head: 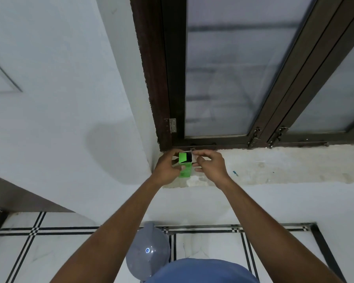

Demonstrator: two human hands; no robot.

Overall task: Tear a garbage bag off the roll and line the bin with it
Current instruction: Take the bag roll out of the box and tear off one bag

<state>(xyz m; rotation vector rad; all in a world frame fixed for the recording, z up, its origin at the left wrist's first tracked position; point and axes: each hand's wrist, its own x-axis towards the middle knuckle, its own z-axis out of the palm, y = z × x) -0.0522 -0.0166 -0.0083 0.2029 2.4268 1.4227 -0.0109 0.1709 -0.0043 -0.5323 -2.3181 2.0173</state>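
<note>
Up at the window ledge (274, 168), both arms are stretched out and the action centres on a small green box (185, 164), the garbage bag carton. The left hand (168, 168) grips it from the left side, fingers curled round its body, holding it just above the ledge's left end, close to the corner of the wall. The right hand (209, 165) is on the open top flap, thumb and fingertips pinching its pale edge, and the dark inside of the carton shows. No bag is visible outside the box. Down below, between the forearms, the grey bin (147, 250) sits on the tiled floor (59, 252) with its domed lid on. Behind the hands, frosted panes in a dark brown window frame (161, 78).
</note>
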